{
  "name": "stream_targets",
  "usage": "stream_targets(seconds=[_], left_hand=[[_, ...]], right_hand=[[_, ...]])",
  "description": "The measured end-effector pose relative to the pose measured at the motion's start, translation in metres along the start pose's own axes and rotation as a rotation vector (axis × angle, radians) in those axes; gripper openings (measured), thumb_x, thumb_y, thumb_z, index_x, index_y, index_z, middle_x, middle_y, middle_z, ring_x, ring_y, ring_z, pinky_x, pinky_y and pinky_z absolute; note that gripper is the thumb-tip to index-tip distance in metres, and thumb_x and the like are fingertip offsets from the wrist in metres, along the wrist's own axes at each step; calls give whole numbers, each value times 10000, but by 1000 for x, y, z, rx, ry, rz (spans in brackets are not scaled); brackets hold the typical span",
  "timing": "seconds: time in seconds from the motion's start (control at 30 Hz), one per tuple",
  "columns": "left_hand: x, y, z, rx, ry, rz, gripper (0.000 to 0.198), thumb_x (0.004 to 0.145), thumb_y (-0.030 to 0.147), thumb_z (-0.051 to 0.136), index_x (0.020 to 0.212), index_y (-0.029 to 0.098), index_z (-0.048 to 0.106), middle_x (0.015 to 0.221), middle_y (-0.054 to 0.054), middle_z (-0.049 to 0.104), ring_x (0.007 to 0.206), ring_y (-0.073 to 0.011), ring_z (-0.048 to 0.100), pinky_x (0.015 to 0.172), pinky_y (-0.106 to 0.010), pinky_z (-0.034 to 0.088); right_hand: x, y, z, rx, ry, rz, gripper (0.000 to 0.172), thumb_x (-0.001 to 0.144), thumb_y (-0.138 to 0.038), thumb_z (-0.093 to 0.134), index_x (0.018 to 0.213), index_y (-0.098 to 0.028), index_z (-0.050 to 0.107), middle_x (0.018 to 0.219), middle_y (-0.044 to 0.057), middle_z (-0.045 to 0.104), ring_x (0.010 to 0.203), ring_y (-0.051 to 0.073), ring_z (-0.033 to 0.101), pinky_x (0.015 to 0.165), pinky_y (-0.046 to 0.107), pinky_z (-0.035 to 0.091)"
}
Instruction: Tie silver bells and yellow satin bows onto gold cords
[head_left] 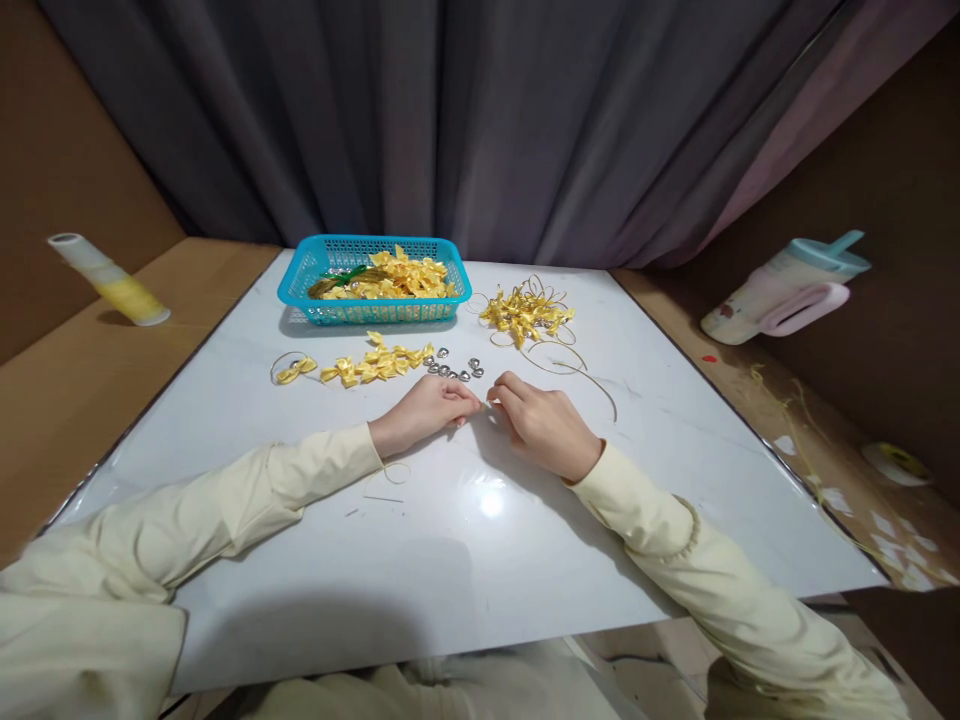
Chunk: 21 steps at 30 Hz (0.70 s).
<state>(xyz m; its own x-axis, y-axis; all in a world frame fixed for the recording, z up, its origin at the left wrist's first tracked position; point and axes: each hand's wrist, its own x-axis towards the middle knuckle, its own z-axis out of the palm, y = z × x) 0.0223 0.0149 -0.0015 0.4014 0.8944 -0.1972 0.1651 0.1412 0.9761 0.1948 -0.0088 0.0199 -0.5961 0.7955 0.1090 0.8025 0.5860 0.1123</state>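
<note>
In front of the turquoise basket [360,313], the left hand [426,408] and right hand [546,425] were pinched, contents indiscernible; yellow ribbon bows [377,363] and silvery beads [454,377] were scattered nearer it.

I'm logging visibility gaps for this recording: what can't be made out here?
Head view: anything pinched by the left hand or right hand, too small and covered by their grip.
Head view: what lies deeper in the blue basket, hidden by its wall and the yellow bows on top.
Head view: the print on the tumbler, too small.
</note>
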Motion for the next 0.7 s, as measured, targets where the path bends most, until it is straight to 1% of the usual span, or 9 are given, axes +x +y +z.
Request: stream_targets(seconds=[0.13,0.4,0.5,0.7], left_hand=[[0,-1,0,7,5,11,96,674,186,564,684,110,621,462,48,486,419,-61,408,419,-185,270],[1,-2,1,18,14,19,91,662,180,551,653,112,610,460,46,484,423,-64,414,420,-185,282],[1,-3,0,27,10,23,93,661,187,552,651,113,608,458,46,483,423,-63,411,421,-184,281],[2,-5,1,34,12,38,88,654,181,545,642,114,601,457,45,483,421,-67,416,416,-185,292]], right_hand=[[0,-2,3,-13,-5,-11,214,869,-136,369,978,-130,553,998,93,558,756,146,504,467,250,198],[1,-3,5,-32,-19,-42,234,808,-78,406,971,-142,561,977,76,572,748,142,504,458,260,169],[1,-3,6,-47,-20,-48,225,832,-85,392,969,-140,562,972,79,573,753,145,503,461,258,165],[2,-2,7,-74,-38,-64,219,883,-113,360,970,-132,560,956,96,565,748,148,496,476,249,203]])
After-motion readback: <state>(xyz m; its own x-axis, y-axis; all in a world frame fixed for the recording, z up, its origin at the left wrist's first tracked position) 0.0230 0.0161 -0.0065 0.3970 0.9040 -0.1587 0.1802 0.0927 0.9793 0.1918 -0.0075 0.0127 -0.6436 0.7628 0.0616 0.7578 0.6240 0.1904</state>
